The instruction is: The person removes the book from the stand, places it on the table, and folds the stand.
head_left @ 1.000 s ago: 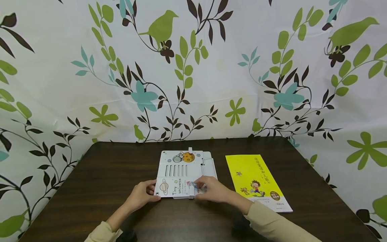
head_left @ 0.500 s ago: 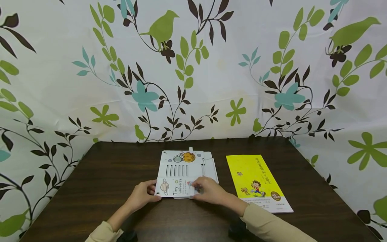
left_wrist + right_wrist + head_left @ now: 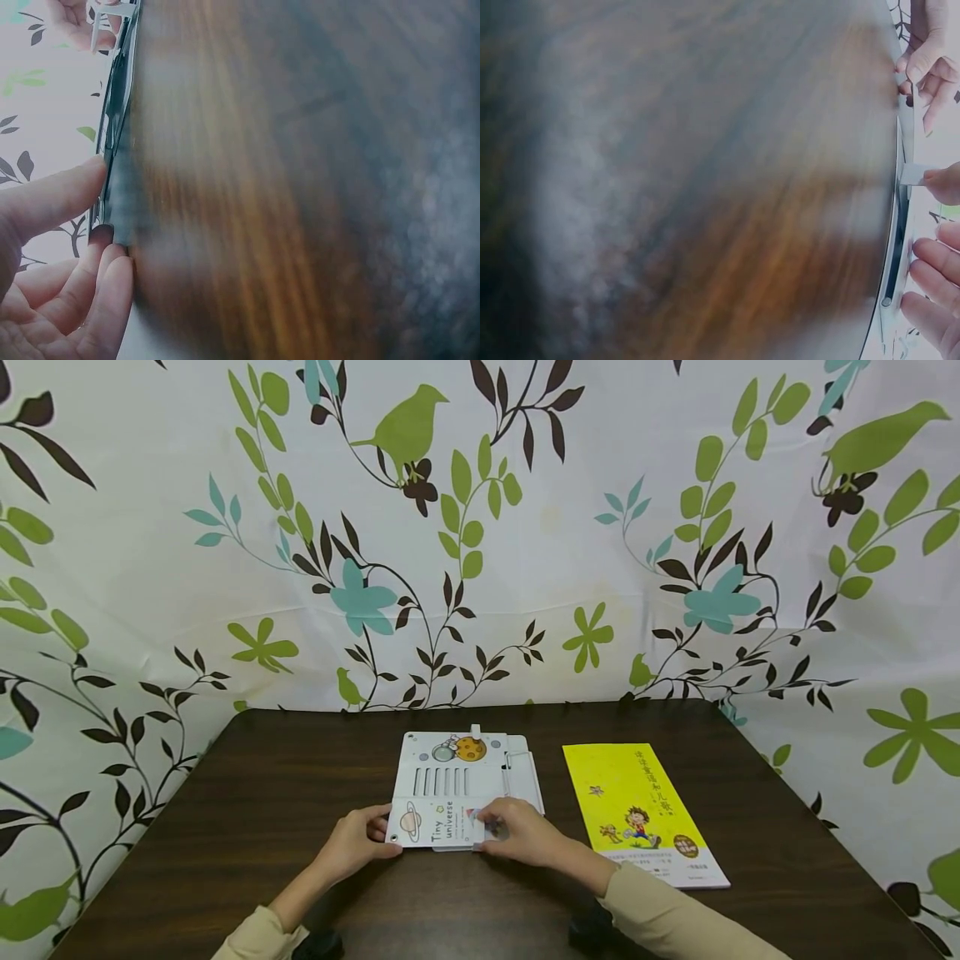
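Observation:
A white book stand (image 3: 441, 781) printed "Tiny universe" lies flat on the dark wooden table. It bears a planet picture, a row of slots and a white clip at its top edge. My left hand (image 3: 352, 839) grips its lower left corner, thumb on one face and fingers on the other, as the left wrist view shows. At the lower edge my right hand (image 3: 523, 835) pinches another white clip (image 3: 913, 174), its thumb against the tab in the right wrist view. In the head view that clip is mostly hidden by the right hand.
To the right lies a yellow book (image 3: 637, 802) with a cartoon child on its cover, close to my right forearm. Behind the table (image 3: 300, 752) hangs a white cloth (image 3: 525, 568) patterned with leaves and birds.
My right hand has shifted slightly left along the lower edge and now covers the clip that showed earlier. The left hand keeps its grip and the stand stays in place.

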`<state>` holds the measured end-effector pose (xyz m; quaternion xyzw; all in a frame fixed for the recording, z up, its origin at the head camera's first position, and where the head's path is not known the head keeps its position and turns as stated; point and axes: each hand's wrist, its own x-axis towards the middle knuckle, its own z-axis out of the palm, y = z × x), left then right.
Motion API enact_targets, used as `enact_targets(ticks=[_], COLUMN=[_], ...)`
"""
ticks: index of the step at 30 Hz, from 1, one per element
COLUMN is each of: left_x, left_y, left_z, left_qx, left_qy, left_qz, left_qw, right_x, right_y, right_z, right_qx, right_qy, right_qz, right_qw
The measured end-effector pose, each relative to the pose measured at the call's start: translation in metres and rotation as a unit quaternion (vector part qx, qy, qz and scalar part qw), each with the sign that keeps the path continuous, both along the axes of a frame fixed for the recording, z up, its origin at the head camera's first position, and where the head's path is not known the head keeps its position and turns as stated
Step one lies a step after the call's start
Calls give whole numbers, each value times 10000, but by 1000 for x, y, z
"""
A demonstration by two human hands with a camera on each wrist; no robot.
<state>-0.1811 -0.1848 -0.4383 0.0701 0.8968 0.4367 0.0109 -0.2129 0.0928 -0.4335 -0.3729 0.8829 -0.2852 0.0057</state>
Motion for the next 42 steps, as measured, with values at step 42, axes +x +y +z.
enact_targets(ticks=[42], left_x=[1], left_y=[-1], left_z=[0], left_qx=[25], left_qy=[26], left_qz=[-38], left_qw=[10000], right_x=[-91], right_y=[4], right_z=[2], right_qx=[-543], right_qy=[-458], right_qz=[-1069], right_qw=[9917])
